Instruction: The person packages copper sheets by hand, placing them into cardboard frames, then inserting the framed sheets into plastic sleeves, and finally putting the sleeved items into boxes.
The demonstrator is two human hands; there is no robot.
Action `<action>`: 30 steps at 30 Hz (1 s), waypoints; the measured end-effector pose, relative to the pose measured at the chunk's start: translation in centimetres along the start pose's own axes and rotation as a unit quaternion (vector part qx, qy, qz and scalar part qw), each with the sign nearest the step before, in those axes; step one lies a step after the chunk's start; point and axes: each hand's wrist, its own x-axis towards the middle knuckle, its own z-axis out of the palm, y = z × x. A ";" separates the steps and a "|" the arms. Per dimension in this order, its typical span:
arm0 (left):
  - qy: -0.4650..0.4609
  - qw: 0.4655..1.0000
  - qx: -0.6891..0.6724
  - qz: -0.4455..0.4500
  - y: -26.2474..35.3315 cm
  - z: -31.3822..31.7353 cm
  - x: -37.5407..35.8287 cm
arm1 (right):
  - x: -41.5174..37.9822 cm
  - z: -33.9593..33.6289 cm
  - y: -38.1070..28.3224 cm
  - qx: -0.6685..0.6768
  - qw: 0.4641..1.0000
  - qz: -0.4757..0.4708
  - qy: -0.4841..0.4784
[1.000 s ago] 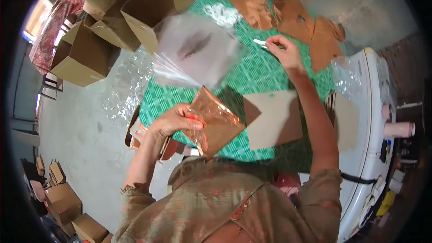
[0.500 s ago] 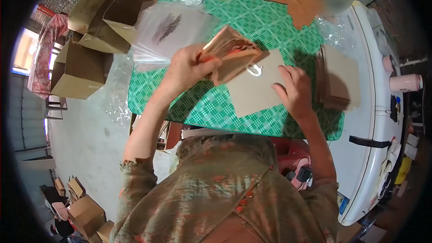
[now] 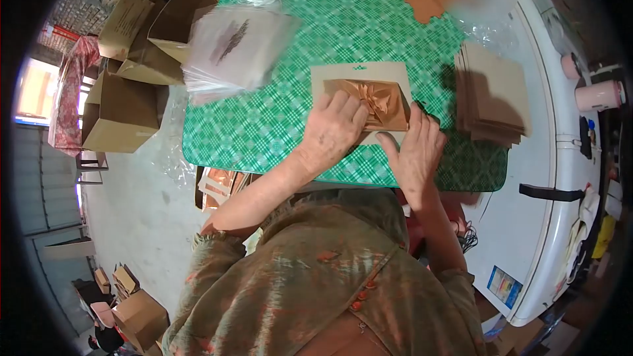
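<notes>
Open lane over green cloth (image 3: 283, 109) btwn plastic sleeves (image 3: 227, 49) L & beige card (image 3: 395, 74); card stack (image 3: 498, 82), R, in way.

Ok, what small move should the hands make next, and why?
Probably smooth the copper foil outward with the left hand, while the right hand steadies its edge: it lies on the card but looks puckered in the middle, and both hands are at it.

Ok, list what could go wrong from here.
The crinkled copper-coloured foil piece could shift or crease further as the left hand presses on it, ending up crooked on the beige card. The loosely fanned stack of clear plastic sheets might slide off, lying at the left edge of the green checked table.
</notes>
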 end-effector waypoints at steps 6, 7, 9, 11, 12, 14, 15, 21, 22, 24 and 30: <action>-0.005 1.000 0.005 -0.003 0.3 1.2 -0.4 | 0.8 -0.4 0.3 0.026 0.997 -0.054 0.054; -0.002 1.000 0.002 -0.007 0.3 1.3 -0.5 | 1.1 -0.3 0.6 0.015 0.994 -0.087 0.059; 0.014 1.000 0.005 -0.009 0.2 1.4 -0.4 | 1.8 -0.3 0.7 0.009 0.989 -0.130 0.065; 0.041 0.999 0.014 -0.006 0.0 1.3 0.0 | 2.4 0.2 0.6 0.005 0.987 -0.152 0.057; 0.040 0.999 0.007 -0.011 0.0 1.5 0.0 | 2.7 0.4 0.6 0.003 0.985 -0.163 0.052; 0.035 0.999 -0.009 -0.021 0.0 1.8 -0.3 | 3.0 0.4 0.4 -0.001 0.987 -0.159 0.033; 0.035 0.998 -0.034 -0.028 0.0 1.5 -0.3 | 3.1 0.6 0.6 -0.004 0.987 -0.161 0.026; 0.008 0.987 -0.144 -0.065 -0.1 -0.8 -1.2 | 3.1 1.3 1.1 0.017 0.987 -0.161 0.026; 0.017 0.985 -0.157 -0.067 -0.3 -1.3 -0.9 | 3.2 1.4 1.1 0.028 0.987 -0.159 0.028; 0.024 0.983 -0.169 -0.062 -0.8 -1.3 -0.6 | 3.3 1.5 1.0 0.049 0.986 -0.155 0.034; -0.047 0.986 -0.138 -0.078 -1.7 1.6 0.3 | 3.7 1.1 1.2 0.093 0.985 -0.146 -0.004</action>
